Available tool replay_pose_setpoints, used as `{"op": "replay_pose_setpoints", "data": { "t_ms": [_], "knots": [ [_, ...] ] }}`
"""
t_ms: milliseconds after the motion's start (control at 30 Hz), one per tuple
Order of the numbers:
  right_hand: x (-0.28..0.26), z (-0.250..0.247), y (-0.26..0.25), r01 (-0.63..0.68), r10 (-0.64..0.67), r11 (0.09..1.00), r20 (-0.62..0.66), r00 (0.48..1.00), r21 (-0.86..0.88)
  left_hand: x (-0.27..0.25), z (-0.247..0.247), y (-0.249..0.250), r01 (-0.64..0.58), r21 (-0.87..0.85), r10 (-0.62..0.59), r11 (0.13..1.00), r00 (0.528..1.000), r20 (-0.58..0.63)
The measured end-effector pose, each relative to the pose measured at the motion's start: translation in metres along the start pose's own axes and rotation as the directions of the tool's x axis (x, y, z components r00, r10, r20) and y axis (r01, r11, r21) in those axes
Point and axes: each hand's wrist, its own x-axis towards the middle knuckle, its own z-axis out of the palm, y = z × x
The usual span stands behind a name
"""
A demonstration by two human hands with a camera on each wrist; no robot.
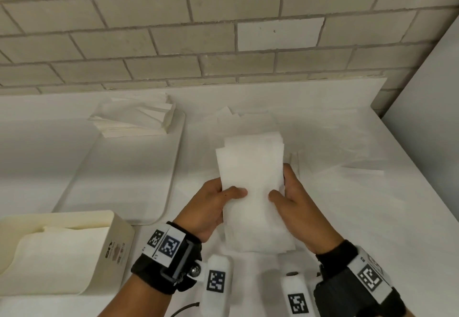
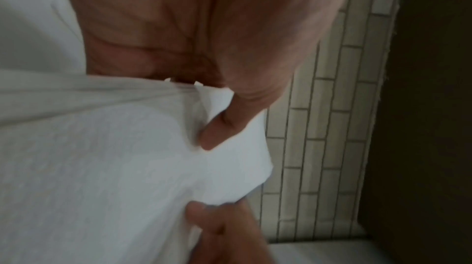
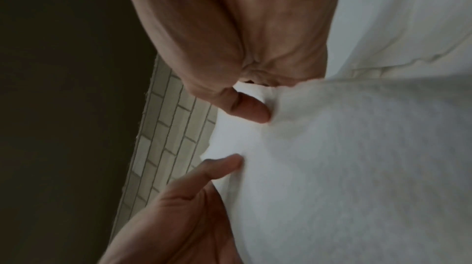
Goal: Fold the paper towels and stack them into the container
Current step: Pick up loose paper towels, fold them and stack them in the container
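A folded bundle of white paper towels [image 1: 252,175] is held upright over the middle of the white table. My left hand [image 1: 213,200] grips its left edge, thumb on the front; the left wrist view shows that hand [image 2: 219,125] pinching the towel bundle [image 2: 102,167]. My right hand [image 1: 293,195] grips the right edge in the same way, and its thumb presses the towel bundle [image 3: 357,167] in the view of the right hand [image 3: 250,111]. The cream container [image 1: 119,227] stands at the lower left with folded towels [image 1: 62,249] inside.
A white tray [image 1: 139,172] lies left of centre with a stack of towels [image 1: 139,118] at its far end. Loose towels [image 1: 248,118] lie behind the bundle. A brick wall [image 1: 223,31] bounds the back; the table's edge [image 1: 417,167] runs down the right.
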Motion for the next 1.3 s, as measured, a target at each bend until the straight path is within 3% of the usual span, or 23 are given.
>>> {"op": "replay_pose_setpoints", "data": {
  "t_ms": [100,167,233,333,400,467,533,567,633,733,833,900,1033,1100,1233,1300],
  "knots": [
    [0.0,0.006,0.001,0.003,0.001,0.998,0.07,0.998,-0.056,0.0,0.002,-0.007,-0.098,0.106,0.11,0.99,0.988,-0.111],
    [0.002,0.006,0.001,-0.063,0.066,0.998,0.12,0.991,-0.03,-0.001,0.004,-0.006,-0.146,0.049,0.152,0.988,0.974,-0.166],
    [0.003,0.003,0.004,-0.127,0.137,0.99,0.209,0.968,-0.061,-0.004,0.003,-0.004,-0.12,-0.061,0.112,0.991,0.985,-0.132],
    [0.0,0.008,0.01,-0.008,0.053,0.97,0.181,0.982,-0.242,-0.009,0.0,-0.005,-0.111,-0.054,0.104,0.992,0.987,-0.124],
    [-0.002,0.016,0.013,0.115,-0.105,0.947,0.049,0.993,-0.301,-0.013,0.003,-0.007,-0.253,0.177,0.287,0.951,0.934,-0.213],
    [-0.004,0.024,0.008,0.21,-0.227,0.95,-0.05,0.973,-0.231,-0.024,0.012,-0.004,-0.424,0.402,0.529,0.811,0.825,-0.198],
    [-0.004,0.029,0.001,0.248,-0.256,0.965,-0.099,0.962,-0.081,-0.036,0.02,-0.003,-0.532,0.48,0.657,0.698,0.742,-0.133],
    [-0.004,0.03,-0.001,0.247,-0.248,0.969,-0.112,0.962,-0.021,-0.039,0.021,-0.004,-0.552,0.492,0.677,0.673,0.728,-0.11],
    [-0.004,0.032,0.001,0.199,-0.197,0.98,-0.08,0.977,0.012,-0.039,0.017,-0.013,-0.52,0.504,0.643,0.69,0.759,-0.098],
    [-0.007,0.04,0.019,0.08,-0.079,0.994,0.019,0.997,-0.078,-0.031,0.007,-0.029,-0.405,0.473,0.528,0.782,0.834,-0.159],
    [-0.011,0.045,0.031,0.012,-0.005,0.991,0.055,0.998,-0.133,-0.027,0.005,-0.036,-0.341,0.402,0.453,0.85,0.863,-0.224],
    [-0.01,0.047,0.026,0.057,-0.054,0.99,0.031,0.998,-0.132,-0.029,0.009,-0.03,-0.352,0.411,0.472,0.841,0.849,-0.238],
    [-0.005,0.038,0.002,0.183,-0.186,0.979,-0.035,0.982,-0.087,-0.041,0.016,-0.004,-0.517,0.432,0.641,0.739,0.738,-0.212],
    [-0.003,0.033,0.003,0.179,-0.18,0.98,-0.004,0.984,-0.085,-0.04,0.011,-0.004,-0.526,0.449,0.66,0.722,0.72,-0.217],
    [-0.002,0.032,0.019,0.088,-0.066,0.977,0.118,0.991,-0.195,-0.027,0.0,-0.025,-0.353,0.517,0.499,0.779,0.85,-0.171],
    [0.002,0.033,0.022,0.075,-0.048,0.975,0.129,0.99,-0.211,-0.022,-0.001,-0.025,-0.315,0.486,0.451,0.815,0.872,-0.19]
  ]
}}
